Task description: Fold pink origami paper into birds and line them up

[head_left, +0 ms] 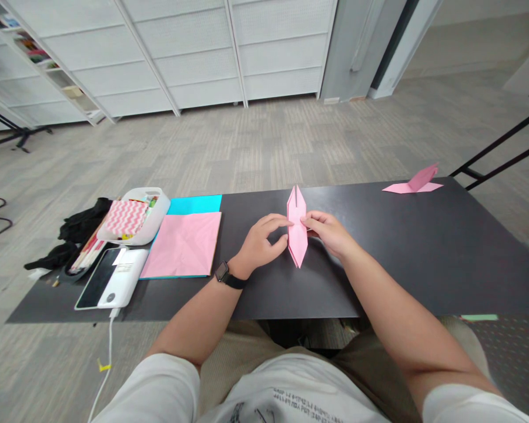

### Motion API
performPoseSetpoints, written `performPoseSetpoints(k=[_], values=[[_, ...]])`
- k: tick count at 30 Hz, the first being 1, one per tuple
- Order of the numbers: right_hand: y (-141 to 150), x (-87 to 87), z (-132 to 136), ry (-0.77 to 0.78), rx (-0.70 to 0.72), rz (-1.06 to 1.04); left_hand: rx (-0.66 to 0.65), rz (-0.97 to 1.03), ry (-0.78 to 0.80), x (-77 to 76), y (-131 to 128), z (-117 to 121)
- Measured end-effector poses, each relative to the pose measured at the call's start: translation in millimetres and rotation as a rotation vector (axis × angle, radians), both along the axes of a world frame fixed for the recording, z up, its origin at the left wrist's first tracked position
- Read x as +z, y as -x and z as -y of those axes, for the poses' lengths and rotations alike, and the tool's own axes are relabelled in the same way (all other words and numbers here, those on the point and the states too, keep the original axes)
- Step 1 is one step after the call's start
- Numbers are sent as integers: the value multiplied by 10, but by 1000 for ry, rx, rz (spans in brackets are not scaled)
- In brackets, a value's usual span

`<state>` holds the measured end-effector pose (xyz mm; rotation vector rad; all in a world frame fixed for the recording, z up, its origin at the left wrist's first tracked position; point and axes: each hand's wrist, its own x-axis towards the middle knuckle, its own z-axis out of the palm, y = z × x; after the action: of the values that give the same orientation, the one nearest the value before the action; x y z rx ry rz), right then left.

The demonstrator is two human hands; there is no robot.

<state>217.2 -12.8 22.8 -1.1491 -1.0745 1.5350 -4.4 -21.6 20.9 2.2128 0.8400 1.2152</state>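
Between my two hands is a folded pink origami paper [297, 229], long and narrow, with a slit running down from its far point. My left hand [267, 241] grips its left edge with thumb and fingers. On the opposite edge, my right hand [328, 232] pinches the paper, its thumb on the upper face and its other fingers partly hidden. A finished-looking pink paper bird [417, 181] stands at the far right corner of the dark table [405, 252].
On the left lie a stack of pink paper [183, 244] over blue sheets [196, 204], a white basket [158, 211] with small items, a white device [123, 276] on a cable, and black cloth [81, 220]. A black metal frame [502, 141] stands at the right.
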Motion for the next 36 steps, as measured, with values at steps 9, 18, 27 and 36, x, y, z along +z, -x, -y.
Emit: performPoseSetpoints(k=[9,18,27,36], values=[[-1,1,-2,13,41,3,36,5,5,-38,-7,-22],[-14,-59,-3,-41,117,27,90,78,2,-29,-14,-39],[8,-62,2,-214,139,39,108,177,3,-10,-48,-32],[1,-115,11,-397,85,123,149,198,16,7,-27,-26]])
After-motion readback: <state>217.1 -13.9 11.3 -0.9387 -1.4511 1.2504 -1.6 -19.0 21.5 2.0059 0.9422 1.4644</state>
